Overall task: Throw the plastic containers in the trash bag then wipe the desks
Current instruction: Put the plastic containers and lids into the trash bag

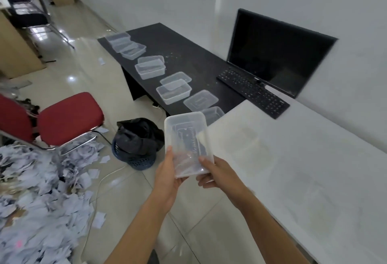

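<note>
Head view: left hand [167,172] and right hand [212,174] grip a plastic container [187,136] by its near rim; probably light, bendy, slippery.

Head-worn, forward-down over desks [293,159]

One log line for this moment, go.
left hand + right hand: hold clear container | trash bag: on floor | black desk: more containers remain
</note>
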